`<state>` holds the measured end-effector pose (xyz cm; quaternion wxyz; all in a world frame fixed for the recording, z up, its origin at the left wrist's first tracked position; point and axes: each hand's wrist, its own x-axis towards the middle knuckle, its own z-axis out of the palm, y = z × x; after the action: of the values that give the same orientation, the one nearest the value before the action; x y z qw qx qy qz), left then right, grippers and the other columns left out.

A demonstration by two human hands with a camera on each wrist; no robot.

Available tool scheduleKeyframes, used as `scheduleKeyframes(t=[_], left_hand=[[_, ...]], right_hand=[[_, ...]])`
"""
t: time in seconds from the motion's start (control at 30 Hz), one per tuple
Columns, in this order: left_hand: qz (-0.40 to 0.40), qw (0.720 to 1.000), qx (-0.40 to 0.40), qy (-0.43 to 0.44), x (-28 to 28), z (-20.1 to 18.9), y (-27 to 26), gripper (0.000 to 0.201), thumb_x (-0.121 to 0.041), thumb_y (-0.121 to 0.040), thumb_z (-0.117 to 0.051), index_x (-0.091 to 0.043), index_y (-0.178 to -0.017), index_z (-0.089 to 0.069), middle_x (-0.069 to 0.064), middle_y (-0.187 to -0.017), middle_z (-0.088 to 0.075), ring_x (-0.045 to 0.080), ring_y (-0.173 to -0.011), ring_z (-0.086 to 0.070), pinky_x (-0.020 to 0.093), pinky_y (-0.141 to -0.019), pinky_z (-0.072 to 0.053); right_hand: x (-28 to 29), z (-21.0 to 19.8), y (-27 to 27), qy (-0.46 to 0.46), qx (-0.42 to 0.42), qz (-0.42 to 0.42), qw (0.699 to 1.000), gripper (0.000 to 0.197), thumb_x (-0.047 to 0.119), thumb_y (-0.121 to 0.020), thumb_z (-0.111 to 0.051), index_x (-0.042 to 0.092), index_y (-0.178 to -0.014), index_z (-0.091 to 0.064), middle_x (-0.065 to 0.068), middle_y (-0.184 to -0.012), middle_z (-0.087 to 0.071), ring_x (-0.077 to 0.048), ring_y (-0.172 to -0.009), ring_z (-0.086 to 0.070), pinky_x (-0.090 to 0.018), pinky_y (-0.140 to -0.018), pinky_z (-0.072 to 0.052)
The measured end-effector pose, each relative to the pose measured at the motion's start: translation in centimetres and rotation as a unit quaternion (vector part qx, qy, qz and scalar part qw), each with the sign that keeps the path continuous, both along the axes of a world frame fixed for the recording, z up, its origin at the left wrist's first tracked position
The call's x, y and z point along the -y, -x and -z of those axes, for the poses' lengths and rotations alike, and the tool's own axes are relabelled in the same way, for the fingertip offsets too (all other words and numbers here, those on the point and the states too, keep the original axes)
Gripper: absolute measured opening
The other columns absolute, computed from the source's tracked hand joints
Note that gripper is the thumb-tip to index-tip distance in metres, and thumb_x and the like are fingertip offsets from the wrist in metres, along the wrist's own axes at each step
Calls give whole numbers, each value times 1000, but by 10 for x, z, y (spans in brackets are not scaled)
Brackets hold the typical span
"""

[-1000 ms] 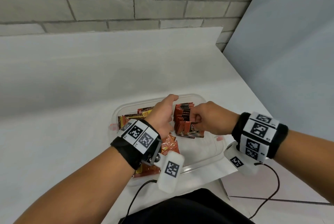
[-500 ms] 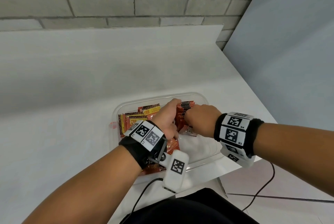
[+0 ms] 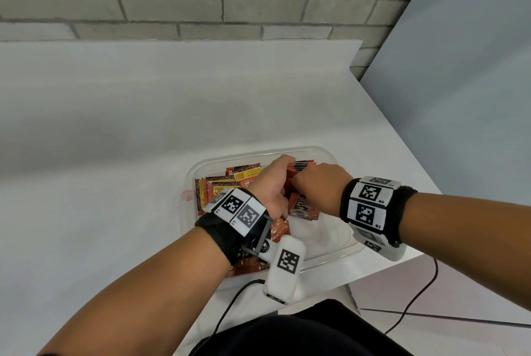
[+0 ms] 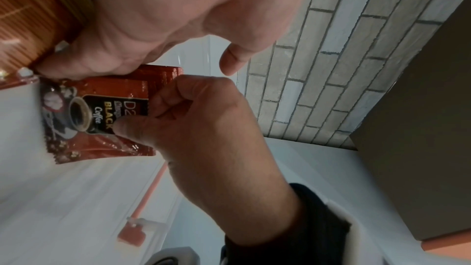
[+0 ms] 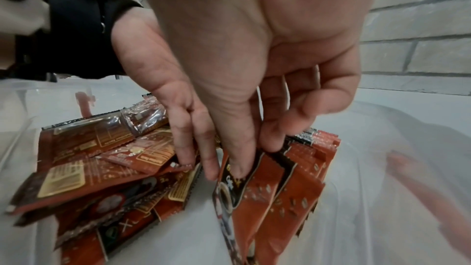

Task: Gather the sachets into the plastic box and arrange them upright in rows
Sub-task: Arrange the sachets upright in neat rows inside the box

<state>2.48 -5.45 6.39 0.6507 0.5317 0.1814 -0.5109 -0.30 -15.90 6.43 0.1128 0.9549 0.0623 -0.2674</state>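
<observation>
Clear plastic box (image 3: 339, 252) on white table (image 3: 115, 154) | right hand (image 3: 319, 186) pinches front sachet of upright red coffee-sachet row (image 5: 293, 172) | left hand (image 3: 270, 189), fingers straight and together, steadies the row's side beside loose flat sachets (image 5: 89, 168) | risk: letting go may topple the unsupported row forward.

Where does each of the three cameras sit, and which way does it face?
Head: on the head, looking down at the plastic box; both forearms show.
Left wrist: on the left wrist, looking along the left hand at the right hand.
Right wrist: on the right wrist, looking down at the upright sachets.
Shared: all show these sachets.
</observation>
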Motion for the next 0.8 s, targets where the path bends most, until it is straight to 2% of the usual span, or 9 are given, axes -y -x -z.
scheduleKeyframes(t=[0.13,0.2,0.27,0.33,0.43,0.57,0.67,0.73,0.8], left_hand=[[10,1000,-3,9,-1,6,-2,32,-36,-98,-42,-12,-77,-43,13,-63,-54,27,-56,-55,24,-38,-42],[14,1000,-7,16,-2,8,-3,31,-37,-97,-43,-11,-80,-46,13,-73,-56,27,-67,-57,29,-45,-44],[12,1000,-9,18,-2,9,-3,31,-36,-98,-43,-11,-81,-46,14,-80,-55,28,-73,-55,31,-54,-39],[15,1000,-7,20,-2,9,-2,31,-36,-98,-43,-10,-81,-46,14,-80,-55,28,-73,-54,31,-56,-36],[26,999,-12,29,-3,9,0,31,-34,-97,-43,-9,-78,-48,14,-80,-57,27,-72,-55,30,-51,-44],[18,999,-12,36,-2,12,0,31,-34,-97,-44,-10,-77,-50,14,-80,-58,27,-74,-57,32,-57,-41],[16,999,-6,34,-2,14,-1,31,-35,-96,-45,-11,-78,-50,14,-82,-59,26,-75,-57,32,-57,-38],[16,999,-7,31,-1,16,-2,31,-36,-96,-46,-11,-79,-51,14,-83,-59,27,-77,-57,32,-60,-39],[18,999,-6,27,-1,16,-2,31,-37,-95,-46,-11,-80,-51,15,-84,-60,28,-77,-57,32,-62,-40]], right_hand=[[7,-3,1,-24,10,23,999,26,28,-85,-66,15,-103,-53,1,-84,-50,-16,-68,-43,-24,-50,-31],[14,-7,2,-28,13,37,999,28,31,-82,-70,18,-94,-48,5,-75,-43,-12,-60,-41,-22,-48,-29],[22,-7,4,-24,9,47,999,28,30,-81,-72,16,-95,-52,1,-82,-55,-14,-64,-48,-24,-56,-38],[28,-7,7,-10,-2,60,998,24,26,-81,-71,14,-93,-55,-1,-85,-59,-19,-70,-54,-26,-58,-40],[28,-6,13,27,-5,44,999,18,27,-85,-65,14,-93,-55,2,-78,-51,-19,-68,-51,-23,-51,-35],[20,-1,18,12,-47,25,999,16,31,-93,-50,15,-92,-53,1,-78,-46,-19,-78,-46,-27,-68,-37],[16,9,18,-25,-138,-6,990,23,24,-93,-47,8,-80,-55,-5,-77,-57,-23,-73,-54,-31,-74,-52],[16,14,19,-29,-181,-28,983,30,24,-94,-46,0,-98,-64,-11,-97,-67,-27,-88,-61,-37,-85,-53],[17,17,19,-18,-203,-35,978,38,27,-96,-45,0,-117,-60,-14,-114,-64,-28,-103,-59,-36,-89,-50]])
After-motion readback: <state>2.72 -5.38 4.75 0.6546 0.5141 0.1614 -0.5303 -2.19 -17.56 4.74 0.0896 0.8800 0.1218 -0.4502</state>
